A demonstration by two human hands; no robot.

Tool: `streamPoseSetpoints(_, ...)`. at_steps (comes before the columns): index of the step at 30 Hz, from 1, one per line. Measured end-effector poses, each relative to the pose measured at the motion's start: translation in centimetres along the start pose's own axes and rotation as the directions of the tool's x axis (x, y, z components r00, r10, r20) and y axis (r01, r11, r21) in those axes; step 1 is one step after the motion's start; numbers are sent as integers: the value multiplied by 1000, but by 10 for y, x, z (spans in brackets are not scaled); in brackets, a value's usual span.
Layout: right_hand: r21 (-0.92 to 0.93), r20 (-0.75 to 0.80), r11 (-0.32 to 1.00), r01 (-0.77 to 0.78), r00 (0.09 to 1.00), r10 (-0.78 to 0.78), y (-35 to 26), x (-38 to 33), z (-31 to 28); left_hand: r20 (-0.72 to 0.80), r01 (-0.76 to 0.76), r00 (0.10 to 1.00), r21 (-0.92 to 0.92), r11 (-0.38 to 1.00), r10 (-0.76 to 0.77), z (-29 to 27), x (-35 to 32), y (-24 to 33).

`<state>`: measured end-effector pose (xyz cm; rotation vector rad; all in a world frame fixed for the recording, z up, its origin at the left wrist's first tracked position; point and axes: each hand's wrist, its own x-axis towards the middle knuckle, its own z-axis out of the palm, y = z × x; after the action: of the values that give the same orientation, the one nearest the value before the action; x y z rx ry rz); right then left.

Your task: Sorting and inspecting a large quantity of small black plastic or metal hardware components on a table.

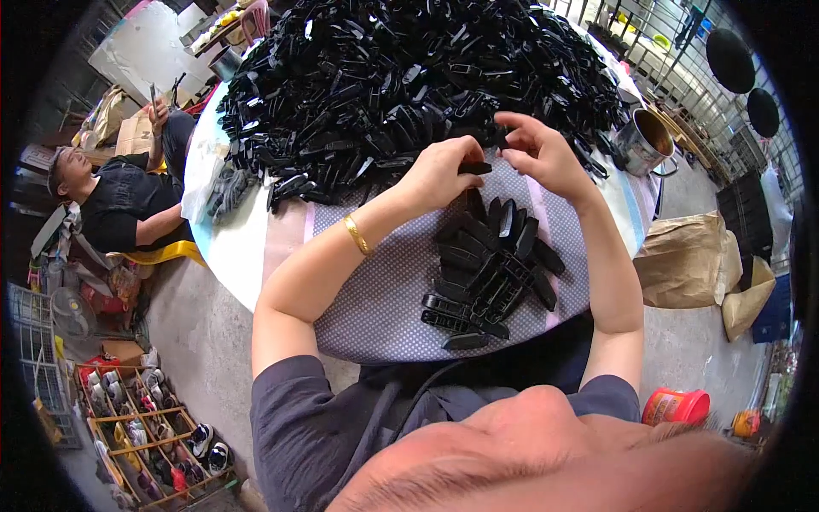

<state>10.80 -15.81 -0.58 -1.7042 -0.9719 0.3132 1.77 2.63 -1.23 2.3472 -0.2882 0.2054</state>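
Observation:
My left hand [439, 175], with a gold bangle on the wrist, pinches a small, long black plastic piece [475, 169] between thumb and fingers. Just to its right, my right hand [546, 158] has its thumb and forefinger curled about another dark piece [502, 136], partly hidden against the pile. Both hands are over the near edge of a big heap of similar black plastic pieces [358, 94]. Below them, closer to me, lies a smaller cluster of these pieces [490, 264] on the dotted grey tablecloth [375, 290].
The round table [226, 273] curves around in front of me. A metal pot [644, 141] stands at its right edge. Brown paper sacks [691, 260] lie on the right. To the left, a person [128, 196] leans back holding a phone, near a shoe rack [149, 427].

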Motion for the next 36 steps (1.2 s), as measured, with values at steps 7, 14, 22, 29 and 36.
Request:
streamPoseSetpoints(7, 440, -231, 888, 132, 973, -30, -4, -1, 21, -41, 83, 991, -562, 823, -128, -8, -1, 6)
streamPoseSetpoints(14, 201, -216, 978, 59, 976, -15, -9, -7, 42, -51, 35, 961, -953, 302, -273, -4, -2, -8)
streamPoseSetpoints(22, 22, -281, 986, 165, 948, -152, -12, -9, 43, -165, 5, 960, -800, 600, -227, -8, -4, 2)
streamPoseSetpoints(29, -182, -287, 957, 226, 919, -271, -18, -10, 45, -172, -6, 954, -830, 558, -245, -1, -5, 2)
streamPoseSetpoints(36, 47, -357, 990, 131, 928, -106, -10, -5, 49, -138, -52, 970, -923, 382, -200, -5, -2, 3)
